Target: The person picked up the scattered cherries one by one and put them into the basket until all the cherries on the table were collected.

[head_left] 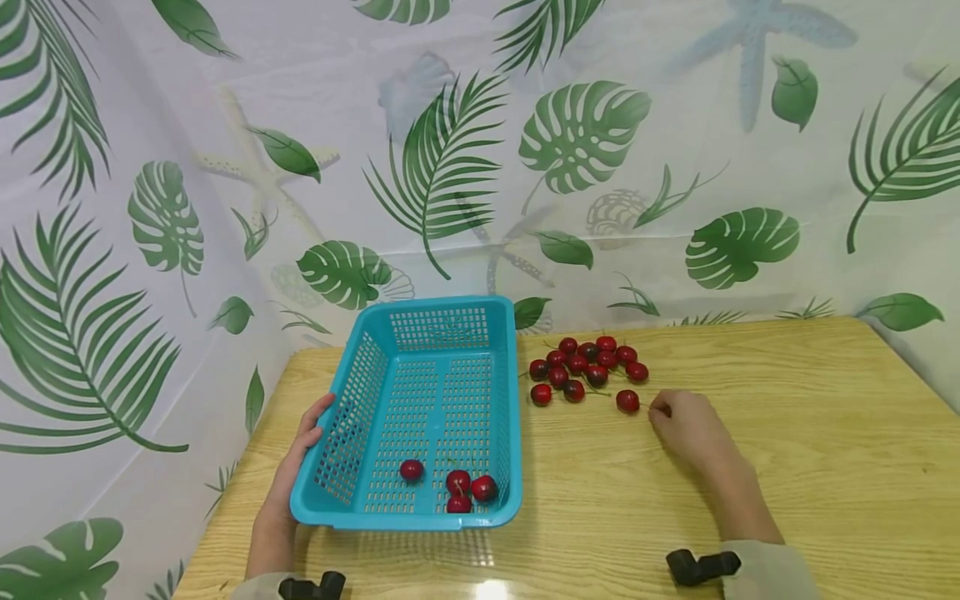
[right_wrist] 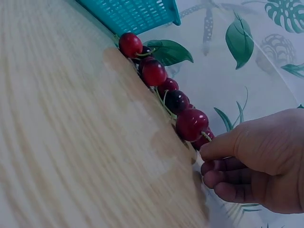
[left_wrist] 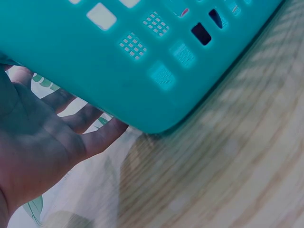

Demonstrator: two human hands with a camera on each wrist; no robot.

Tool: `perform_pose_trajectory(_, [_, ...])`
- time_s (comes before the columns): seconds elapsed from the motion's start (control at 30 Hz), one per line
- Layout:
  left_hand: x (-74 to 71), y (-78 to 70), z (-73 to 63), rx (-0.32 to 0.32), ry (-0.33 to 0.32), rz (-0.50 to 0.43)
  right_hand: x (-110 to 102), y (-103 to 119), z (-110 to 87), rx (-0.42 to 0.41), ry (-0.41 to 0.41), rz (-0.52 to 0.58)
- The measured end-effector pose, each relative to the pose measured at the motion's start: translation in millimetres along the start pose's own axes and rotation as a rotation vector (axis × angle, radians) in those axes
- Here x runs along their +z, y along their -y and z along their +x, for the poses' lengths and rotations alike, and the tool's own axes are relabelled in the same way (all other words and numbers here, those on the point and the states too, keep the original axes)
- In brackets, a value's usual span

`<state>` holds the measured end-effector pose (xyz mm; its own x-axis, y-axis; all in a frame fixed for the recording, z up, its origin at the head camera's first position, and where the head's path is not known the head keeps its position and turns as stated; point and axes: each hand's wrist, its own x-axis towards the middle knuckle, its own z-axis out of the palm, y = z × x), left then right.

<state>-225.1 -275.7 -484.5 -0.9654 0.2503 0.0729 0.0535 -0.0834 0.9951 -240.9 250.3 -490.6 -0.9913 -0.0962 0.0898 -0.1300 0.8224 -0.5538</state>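
A blue plastic basket (head_left: 438, 521) with perforated walls stands on the left, several red cherries (head_left: 412, 471) lying in its near end. My left hand (head_left: 298, 442) holds the basket's left side, its fingertips at the rim; the left wrist view shows those fingers (left_wrist: 102, 137) passing behind the wall. On the right, my right hand (head_left: 690, 425) pinches the thin stem of a cherry (head_left: 627, 402) between thumb and forefinger. That same cherry (right_wrist: 192, 124) appears in the right wrist view just beyond the fingertips, the other fingers curled under.
A loose pile of cherries (head_left: 577, 364), some with green stems, lies right of the basket, just behind the pinched cherry. The wooden table (head_left: 825, 433) ends at a leaf-printed cloth (head_left: 660, 142) behind and at the left.
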Motion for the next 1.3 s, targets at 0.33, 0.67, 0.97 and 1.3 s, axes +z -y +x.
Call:
perform_pose_trajectory(0.33, [1.0, -3.5, -2.3, -0.026, -0.021, 0.003, -12.6, 38.5, -2.4, -0.046, 0.051, 0.129])
perform_pose_trajectory(0.67, [1.6, -2.9, -6.1, -0.063, -0.036, 0.019, -16.9, 72.3, -12.0, -0.107, 0.079, 0.182])
perform_pose_trajectory(0.97, [0.5, -4.1, -6.1, -0.079, -0.040, 0.010, -14.2, 108.7, -24.4, -0.220, -0.022, 0.249])
perform_pose_trajectory(1.3, [0.1, -3.2, -7.1, -0.068, -0.030, 0.029, 4.3, 144.0, -37.1, -0.312, 0.040, 0.307])
